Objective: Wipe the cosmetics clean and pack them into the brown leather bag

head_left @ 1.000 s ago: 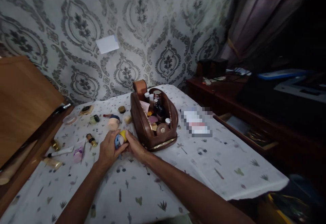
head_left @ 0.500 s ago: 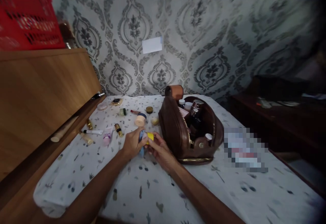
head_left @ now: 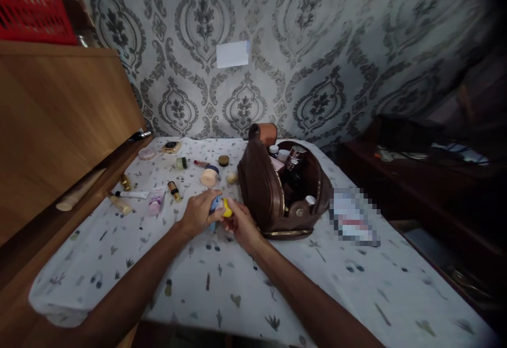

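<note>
Both hands meet over the table, left of an open brown toiletry bag (head_left: 259,192). My left hand (head_left: 198,213) is closed on a light-blue cloth (head_left: 216,203), part of which hangs below the fingers. With its fingertips, my right hand (head_left: 243,226) grips a small yellow container (head_left: 227,208), its exact kind unclear. Cloth and container touch, and the fingers hide part of both. Just beyond the hands stand a cream jar with a dark lid (head_left: 209,176) and a small pale-yellow jar (head_left: 232,178). Bottles with white and silvery caps fill the bag.
Left of the hands lie a purple-and-white tube (head_left: 156,201), a slim white tube (head_left: 132,195) and a black-and-gold lipstick (head_left: 174,191). Farther back are a gold-lidded jar (head_left: 224,160) and a compact (head_left: 171,147). A wooden cabinet (head_left: 67,121) borders the left side; a pixelated item lies right of the bag.
The camera view has shifted, so the table things appear slightly higher and farther left. Both hands still hold the cloth and the yellow container, whose angle has turned a little.
</note>
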Demonstrator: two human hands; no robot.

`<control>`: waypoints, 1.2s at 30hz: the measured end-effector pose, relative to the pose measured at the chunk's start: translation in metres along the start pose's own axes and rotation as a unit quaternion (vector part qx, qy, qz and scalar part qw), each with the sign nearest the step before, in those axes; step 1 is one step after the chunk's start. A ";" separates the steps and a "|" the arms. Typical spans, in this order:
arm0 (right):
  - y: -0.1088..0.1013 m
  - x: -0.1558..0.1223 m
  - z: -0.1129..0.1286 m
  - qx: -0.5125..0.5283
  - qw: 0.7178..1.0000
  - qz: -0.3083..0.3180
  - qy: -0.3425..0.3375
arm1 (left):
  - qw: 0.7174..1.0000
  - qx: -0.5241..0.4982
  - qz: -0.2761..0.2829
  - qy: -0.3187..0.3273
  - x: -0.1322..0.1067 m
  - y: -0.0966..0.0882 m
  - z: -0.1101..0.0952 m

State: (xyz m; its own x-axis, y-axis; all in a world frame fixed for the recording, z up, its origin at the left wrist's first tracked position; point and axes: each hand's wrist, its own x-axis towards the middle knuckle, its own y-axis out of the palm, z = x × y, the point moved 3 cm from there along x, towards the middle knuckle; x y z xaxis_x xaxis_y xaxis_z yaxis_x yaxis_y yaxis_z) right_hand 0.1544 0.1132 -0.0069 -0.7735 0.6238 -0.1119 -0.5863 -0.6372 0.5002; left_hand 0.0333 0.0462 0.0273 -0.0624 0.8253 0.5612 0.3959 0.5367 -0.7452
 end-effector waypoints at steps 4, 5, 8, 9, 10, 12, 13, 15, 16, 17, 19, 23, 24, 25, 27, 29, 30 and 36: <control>0.001 0.000 -0.002 -0.018 1.000 0.011 0.022 | 1.000 0.025 -0.011 0.016 0.000 -0.003 -0.003; 0.002 0.000 -0.002 -0.013 1.000 0.016 0.016 | 1.000 0.015 -0.010 0.011 0.001 -0.004 -0.004; 0.007 -0.004 0.001 0.013 0.999 0.031 -0.022 | 0.998 -0.047 -0.003 -0.039 0.004 -0.006 -0.006; 0.008 -0.006 0.002 0.011 0.999 0.032 -0.038 | 0.995 -0.068 -0.005 -0.067 0.005 -0.007 -0.006; 0.009 -0.007 0.002 0.001 0.998 0.030 -0.050 | 0.991 -0.088 -0.009 -0.097 0.005 -0.008 -0.006; 0.011 -0.010 0.000 -0.024 0.997 0.024 -0.066 | 0.982 -0.114 -0.025 -0.148 0.006 -0.009 -0.004; 0.011 -0.010 -0.001 -0.031 0.997 0.022 -0.067 | 0.979 -0.120 -0.032 -0.164 0.006 -0.010 -0.003; 0.012 -0.010 -0.004 -0.021 0.998 0.022 -0.061 | 0.978 -0.119 -0.043 -0.163 0.007 -0.012 -0.003; 0.012 -0.009 -0.006 -0.011 0.998 0.024 -0.056 | 0.981 -0.114 -0.045 -0.148 0.007 -0.012 -0.003; 0.012 -0.009 -0.007 -0.001 0.998 0.027 -0.050 | 0.985 -0.110 -0.041 -0.125 0.007 -0.012 -0.004; 0.011 -0.007 -0.009 0.011 0.999 0.031 -0.041 | 0.992 -0.107 -0.013 -0.066 0.007 -0.010 -0.007; 0.007 -0.003 -0.014 0.027 0.999 0.026 -0.010 | 0.995 -0.085 0.042 -0.011 0.005 -0.004 -0.012; 0.007 -0.002 -0.015 0.038 0.999 0.031 0.002 | 0.996 -0.083 0.038 -0.014 0.005 -0.003 -0.012; 0.008 -0.002 -0.016 0.054 0.998 0.039 0.013 | 0.996 -0.086 0.030 -0.019 0.005 -0.003 -0.013; 0.010 -0.002 -0.017 0.084 0.994 0.061 0.028 | 0.994 -0.100 0.012 -0.034 0.005 -0.004 -0.013; 0.014 -0.003 -0.015 0.107 0.991 0.078 0.030 | 0.992 -0.113 -0.004 -0.062 0.005 -0.006 -0.012; 0.016 -0.005 -0.014 0.114 0.990 0.084 0.027 | 0.990 -0.118 -0.010 -0.079 0.005 -0.007 -0.011; 0.021 -0.010 -0.010 0.071 0.994 0.081 -0.002 | 0.967 -0.178 -0.039 -0.175 0.003 -0.006 -0.001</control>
State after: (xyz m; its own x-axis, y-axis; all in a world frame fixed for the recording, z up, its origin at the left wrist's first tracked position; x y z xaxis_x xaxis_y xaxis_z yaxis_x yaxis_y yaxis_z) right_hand 0.1471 0.0887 -0.0040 -0.8533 0.5212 -0.0165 -0.4145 -0.6587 0.6280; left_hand 0.0320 0.0448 0.0340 -0.3871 0.8269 0.4080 0.6645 0.5569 -0.4983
